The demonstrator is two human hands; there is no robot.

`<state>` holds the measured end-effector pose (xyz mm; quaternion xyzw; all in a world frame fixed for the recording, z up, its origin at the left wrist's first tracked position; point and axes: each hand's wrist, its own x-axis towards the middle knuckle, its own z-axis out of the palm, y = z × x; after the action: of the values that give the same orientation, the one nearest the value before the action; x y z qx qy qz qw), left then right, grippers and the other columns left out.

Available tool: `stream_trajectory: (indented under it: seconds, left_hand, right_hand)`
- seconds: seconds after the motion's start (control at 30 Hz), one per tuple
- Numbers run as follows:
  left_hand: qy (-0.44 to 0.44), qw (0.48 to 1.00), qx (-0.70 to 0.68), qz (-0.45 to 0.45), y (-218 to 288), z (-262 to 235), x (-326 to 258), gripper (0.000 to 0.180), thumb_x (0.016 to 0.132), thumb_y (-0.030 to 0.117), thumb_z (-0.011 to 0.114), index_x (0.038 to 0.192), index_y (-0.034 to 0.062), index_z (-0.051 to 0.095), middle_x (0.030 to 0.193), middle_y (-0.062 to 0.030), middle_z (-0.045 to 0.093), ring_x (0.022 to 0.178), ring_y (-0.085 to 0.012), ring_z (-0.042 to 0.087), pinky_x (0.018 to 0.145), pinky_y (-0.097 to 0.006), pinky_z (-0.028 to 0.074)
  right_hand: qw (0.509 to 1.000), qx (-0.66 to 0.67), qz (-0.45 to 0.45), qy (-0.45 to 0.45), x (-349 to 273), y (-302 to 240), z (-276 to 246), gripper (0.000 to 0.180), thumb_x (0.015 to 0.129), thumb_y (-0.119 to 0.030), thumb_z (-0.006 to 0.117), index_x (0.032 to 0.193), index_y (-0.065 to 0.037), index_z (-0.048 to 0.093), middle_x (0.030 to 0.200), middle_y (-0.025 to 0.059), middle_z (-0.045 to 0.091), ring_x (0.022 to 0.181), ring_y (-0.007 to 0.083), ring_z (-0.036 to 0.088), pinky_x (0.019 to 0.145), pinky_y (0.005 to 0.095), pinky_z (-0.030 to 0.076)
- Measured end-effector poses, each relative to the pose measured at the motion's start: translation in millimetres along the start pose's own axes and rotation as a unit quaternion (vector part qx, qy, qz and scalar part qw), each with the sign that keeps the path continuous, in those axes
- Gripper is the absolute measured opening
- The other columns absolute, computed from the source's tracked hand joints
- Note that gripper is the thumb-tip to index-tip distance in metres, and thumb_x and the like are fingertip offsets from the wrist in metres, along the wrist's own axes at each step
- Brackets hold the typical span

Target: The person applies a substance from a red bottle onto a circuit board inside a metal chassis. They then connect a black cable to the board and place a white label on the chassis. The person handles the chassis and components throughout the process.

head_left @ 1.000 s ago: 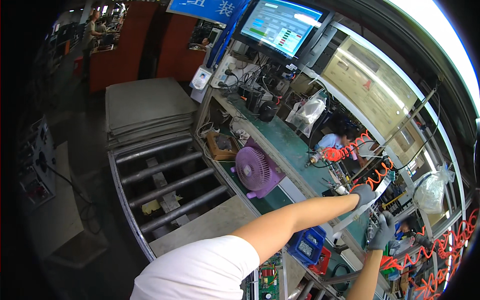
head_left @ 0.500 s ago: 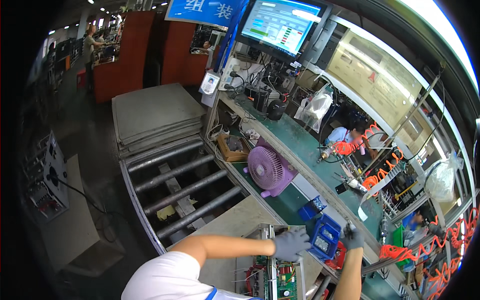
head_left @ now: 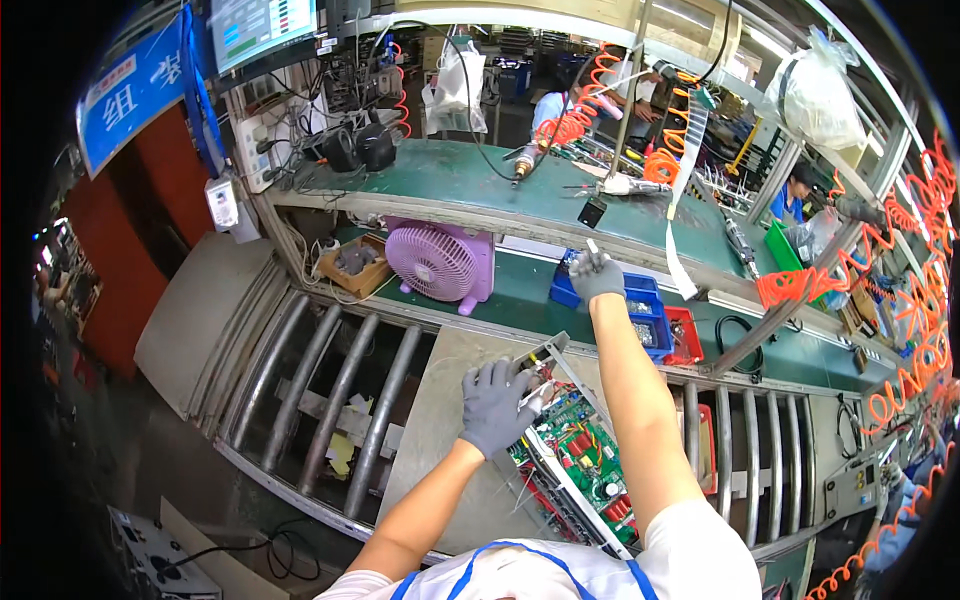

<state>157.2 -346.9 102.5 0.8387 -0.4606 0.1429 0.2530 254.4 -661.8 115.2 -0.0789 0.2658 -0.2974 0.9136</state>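
Looks like mid-assembly: left hand rests flat on the circuit board on the desk, right hand pinches a small part over the blue bin. Next up, probably fitting it carefully.

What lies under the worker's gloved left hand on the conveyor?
The left hand rests on the corner of a green circuit board in a metal frame. The board's parts beneath the palm are covered.

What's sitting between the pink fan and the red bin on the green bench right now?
In the head view, the blue parts bin lies between the pink fan and the red bin, with the gloved right hand reaching over it.
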Motion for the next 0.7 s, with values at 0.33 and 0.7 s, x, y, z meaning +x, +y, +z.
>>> stream_trajectory:
  seconds: [0.33,0.7]
  left_hand:
    - [-0.028,1.000,0.007,-0.011,-1,-6,-2,0.044,0.078,0.043,0.053,0.112,0.0165,0.058,0.120,-0.0174,0.049,0.108,-0.0307,0.045,0.092,-0.046,0.028]
    - [0.020,1.000,-0.008,-0.015,-2,-2,-7,0.037,0.078,0.040,0.053,0.105,0.0155,0.061,0.107,-0.0119,0.050,0.101,-0.0265,0.047,0.088,-0.041,0.031]
  right_hand:
    - [0.996,0.026,0.059,-0.061,12,10,0,0.025,0.094,-0.028,0.041,0.101,-0.008,0.054,0.097,0.0076,0.058,0.089,0.0259,0.054,0.077,0.0424,0.042]
    - [0.996,0.079,0.041,-0.002,23,14,-5,0.032,0.096,-0.028,0.033,0.092,-0.005,0.055,0.096,0.0096,0.060,0.085,0.0241,0.057,0.076,0.0412,0.045]
